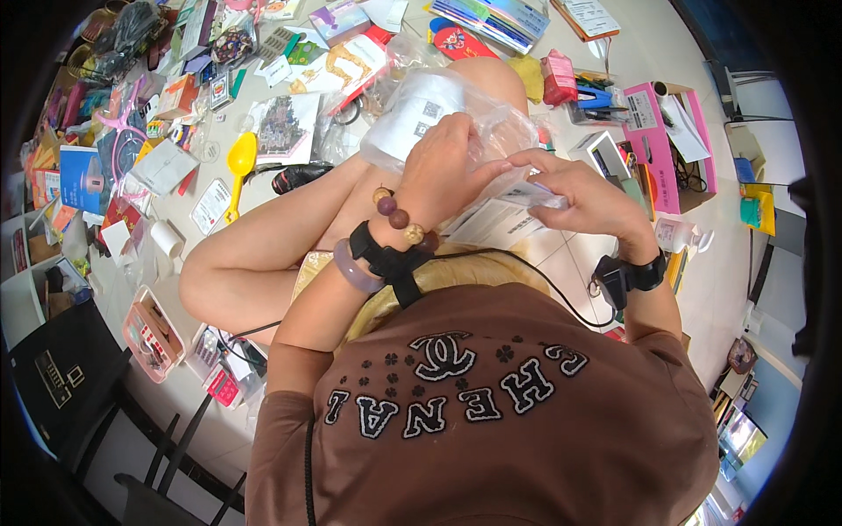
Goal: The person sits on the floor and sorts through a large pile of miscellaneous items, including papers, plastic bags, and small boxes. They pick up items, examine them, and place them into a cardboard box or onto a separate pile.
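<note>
A clear plastic bag (510,128) with a white roll-shaped item (395,131) inside lies over my lap. Printed codes show on the white item. My left hand (444,167) rests on the bag, its thumb and fingers gripping the crumpled film. From the other side, my right hand (582,197) pinches a loose fold of the same plastic between thumb and fingers. Just below both hands is a flat printed packet (493,223) bearing writing, partly under the film. Whether it is inside the bag I cannot tell.
Household clutter covers the tiled floor at left, including a yellow toy shovel (241,158) and a grey-white box (164,166). To the right stand a pink file box (648,177) and a pump bottle (681,235). A black cable (526,260) crosses my lap between the wrists.
</note>
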Demonstrator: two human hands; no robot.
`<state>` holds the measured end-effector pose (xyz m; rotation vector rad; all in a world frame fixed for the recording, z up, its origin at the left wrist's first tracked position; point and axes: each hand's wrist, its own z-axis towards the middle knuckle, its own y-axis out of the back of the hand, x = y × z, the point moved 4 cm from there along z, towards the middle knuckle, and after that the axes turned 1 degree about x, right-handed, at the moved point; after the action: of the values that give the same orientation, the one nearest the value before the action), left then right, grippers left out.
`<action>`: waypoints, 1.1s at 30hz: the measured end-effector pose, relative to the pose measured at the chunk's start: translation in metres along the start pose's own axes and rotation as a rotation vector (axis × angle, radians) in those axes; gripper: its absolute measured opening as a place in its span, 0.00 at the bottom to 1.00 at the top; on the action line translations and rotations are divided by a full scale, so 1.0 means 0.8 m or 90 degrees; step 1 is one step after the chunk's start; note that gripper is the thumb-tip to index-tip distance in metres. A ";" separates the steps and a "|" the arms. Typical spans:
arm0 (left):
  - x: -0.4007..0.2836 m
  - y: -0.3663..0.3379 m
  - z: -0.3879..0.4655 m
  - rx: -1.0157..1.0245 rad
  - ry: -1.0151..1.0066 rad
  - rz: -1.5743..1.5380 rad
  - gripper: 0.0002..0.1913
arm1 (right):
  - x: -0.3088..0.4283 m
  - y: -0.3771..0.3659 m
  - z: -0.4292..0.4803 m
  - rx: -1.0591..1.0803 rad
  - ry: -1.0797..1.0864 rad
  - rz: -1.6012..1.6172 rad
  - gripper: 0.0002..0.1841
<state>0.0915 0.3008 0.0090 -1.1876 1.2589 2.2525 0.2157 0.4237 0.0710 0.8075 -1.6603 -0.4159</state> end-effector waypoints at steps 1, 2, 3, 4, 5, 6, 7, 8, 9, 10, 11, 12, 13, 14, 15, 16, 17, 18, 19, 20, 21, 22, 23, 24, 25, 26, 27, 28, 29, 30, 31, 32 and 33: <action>0.001 -0.005 -0.003 -0.006 0.018 -0.010 0.21 | 0.001 -0.003 0.002 0.019 -0.002 0.006 0.13; 0.003 -0.009 -0.006 -0.012 0.035 -0.021 0.21 | 0.001 -0.006 0.003 0.028 -0.013 -0.004 0.13; 0.007 -0.013 -0.008 -0.002 0.052 -0.019 0.20 | 0.000 -0.008 0.004 0.036 -0.017 -0.007 0.12; 0.011 -0.016 -0.010 0.007 0.070 -0.018 0.19 | -0.001 -0.011 0.005 0.045 -0.022 -0.011 0.12; 0.017 -0.020 -0.012 0.026 0.100 -0.023 0.19 | -0.002 -0.013 0.007 0.041 -0.019 -0.001 0.13; 0.020 -0.023 -0.013 0.038 0.087 0.019 0.18 | -0.003 -0.015 0.008 0.037 -0.015 0.007 0.15; 0.024 -0.026 -0.015 0.061 0.086 0.053 0.18 | -0.003 -0.017 0.009 0.030 -0.008 0.025 0.17; 0.027 -0.028 -0.017 0.073 0.081 0.089 0.17 | -0.005 -0.019 0.010 0.028 -0.020 0.029 0.19; 0.029 -0.031 -0.018 0.080 0.079 0.092 0.17 | -0.006 -0.021 0.011 0.021 -0.023 0.039 0.21; 0.029 -0.034 -0.019 0.073 0.072 0.098 0.16 | -0.005 -0.022 0.012 0.010 -0.003 0.048 0.23; 0.030 -0.035 -0.018 0.062 0.065 0.108 0.15 | -0.005 -0.024 0.015 0.008 -0.014 0.028 0.25; 0.032 -0.037 -0.018 0.069 0.074 0.099 0.14 | -0.003 -0.026 0.017 0.002 -0.005 0.011 0.26; 0.032 -0.036 -0.017 0.045 0.064 0.082 0.14 | -0.003 -0.029 0.018 0.007 -0.024 -0.009 0.28; 0.032 -0.037 -0.017 0.032 0.064 0.061 0.14 | -0.004 -0.031 0.020 0.006 -0.056 0.051 0.26; 0.033 -0.037 -0.018 0.034 0.074 0.037 0.13 | -0.004 -0.034 0.022 0.019 -0.069 0.092 0.25; 0.034 -0.037 -0.018 0.028 0.085 0.002 0.12 | -0.004 -0.036 0.023 0.031 -0.086 0.135 0.23; 0.033 -0.037 -0.018 0.035 0.072 -0.027 0.12 | -0.004 -0.039 0.025 0.049 -0.102 0.178 0.22; 0.033 -0.037 -0.018 0.048 0.067 -0.060 0.11 | -0.005 -0.040 0.027 0.062 -0.105 0.179 0.20; 0.033 -0.038 -0.018 0.062 0.062 -0.093 0.11 | -0.007 -0.041 0.030 0.081 -0.106 0.183 0.19; 0.031 -0.036 -0.017 0.045 0.028 -0.069 0.10 | -0.010 -0.041 0.034 0.098 -0.108 0.185 0.17; 0.029 -0.034 -0.016 0.028 -0.006 -0.043 0.10 | -0.010 -0.039 0.037 0.092 -0.081 0.149 0.16; 0.028 -0.033 -0.015 0.013 -0.027 -0.012 0.09 | -0.011 -0.038 0.040 0.085 -0.053 0.113 0.16; 0.030 -0.032 -0.014 0.004 -0.016 -0.002 0.08 | -0.012 -0.037 0.043 0.086 -0.037 0.077 0.15; 0.031 -0.034 -0.012 0.000 0.007 0.011 0.08 | -0.012 -0.035 0.044 0.088 -0.008 0.061 0.14; 0.032 -0.037 -0.011 0.008 0.034 0.019 0.07 | -0.013 -0.034 0.046 0.095 0.008 0.042 0.14; 0.033 -0.036 -0.011 -0.009 0.031 0.022 0.07 | -0.014 -0.032 0.046 0.100 0.021 0.023 0.14; 0.035 -0.037 -0.011 -0.014 0.034 0.017 0.07 | -0.015 -0.031 0.046 0.111 0.030 0.030 0.14; 0.036 -0.038 -0.011 -0.021 0.037 0.009 0.06 | -0.016 -0.030 0.045 0.123 0.037 0.036 0.13; 0.038 -0.039 -0.012 -0.026 0.052 0.000 0.06 | -0.018 -0.028 0.043 0.137 0.043 0.041 0.13; 0.042 -0.039 -0.012 -0.032 0.067 -0.009 0.06 | -0.018 -0.027 0.041 0.146 0.056 0.069 0.13; 0.044 -0.038 -0.013 -0.051 0.077 -0.021 0.06 | -0.021 -0.026 0.037 0.165 0.037 0.060 0.13; 0.048 -0.037 -0.012 -0.055 0.092 -0.029 0.08 | -0.023 -0.024 0.034 0.179 0.033 0.056 0.13; 0.050 -0.038 -0.010 -0.057 0.090 -0.027 0.08 | -0.024 -0.024 0.031 0.193 0.030 0.054 0.13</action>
<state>0.0893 0.3061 -0.0414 -1.4151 1.1802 2.2501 0.1987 0.4201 0.0382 0.9571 -1.7295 -0.0846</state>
